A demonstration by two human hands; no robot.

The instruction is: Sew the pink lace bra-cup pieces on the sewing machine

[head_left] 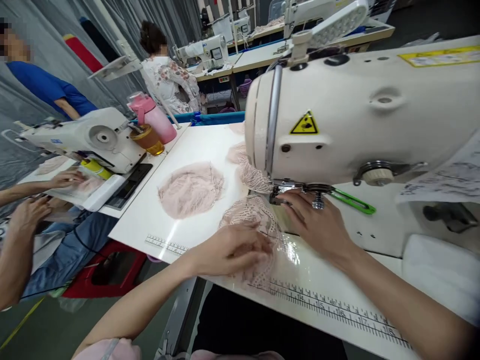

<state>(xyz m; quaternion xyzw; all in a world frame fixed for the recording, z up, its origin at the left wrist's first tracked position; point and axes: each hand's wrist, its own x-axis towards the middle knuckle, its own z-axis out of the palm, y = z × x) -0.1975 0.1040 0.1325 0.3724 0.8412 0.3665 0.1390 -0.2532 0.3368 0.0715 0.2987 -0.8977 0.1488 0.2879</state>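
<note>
- A grey curtain (116, 20) hangs in vertical folds across the back left, standing as the wall there.
- The floor (48, 325) is dull grey-green at lower left, with a yellow line (22, 322) running diagonally across it.
- The white table (131, 227) in front has a glossy top; a printed ruler scale (337, 315) follows its near edge.
- A blue strip (221, 118) lines the table's far side.
- A red stool (108, 270) stands low on the left, partly hidden.
- Behind, a far table (258, 59) with a pale top carries white sewing machines (210, 52).
- Light leaves bright streaks on the glossy tabletop.
</note>
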